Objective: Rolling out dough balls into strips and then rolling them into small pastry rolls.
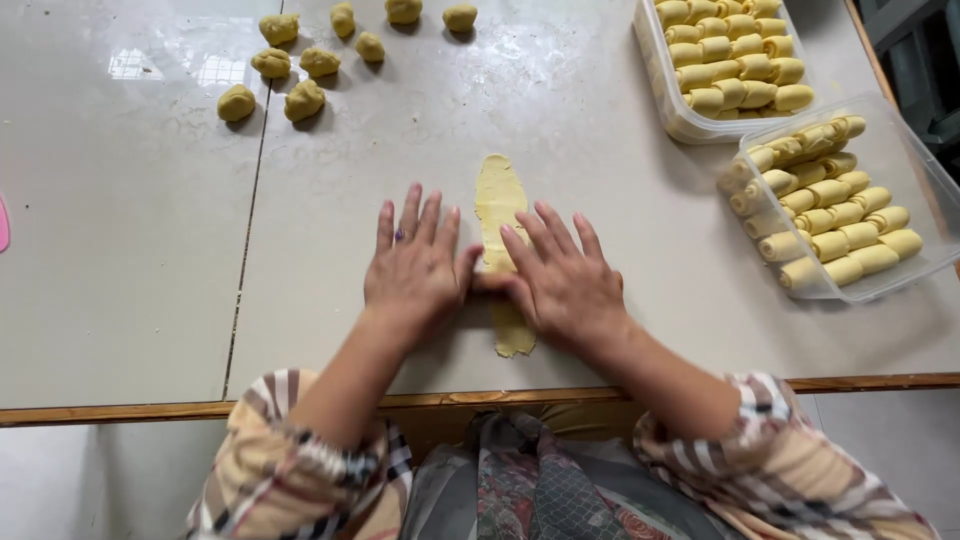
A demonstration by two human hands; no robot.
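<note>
The person's left hand and right hand lie palm down, side by side, on a long flattened dough strip near the front edge of the bench. The fingers of the left hand are spread and stretched flat, pointing away from the body; its thumb side meets the strip. The right fingers are likewise straight and splayed, angled slightly leftward over the strip's middle. Neither hand closes round anything: both press flat, thumbs meeting over the dough. A ring sits on one left finger.

The strip runs away from the person, its rounded far end showing beyond the fingertips and a short ragged near end poking out below the palms. Whether a rolled part lies under the hands cannot be told.

At the far left of the bench a scatter of dough balls rests, well apart from the hands. To the right stand two clear plastic tubs: the far tub is packed with rolled dough pieces in rows, and the near tub, tilted at an angle, holds more rolls with some bare floor left on its far side. A pink object peeks in at the left edge. The person wears plaid sleeves.
</note>
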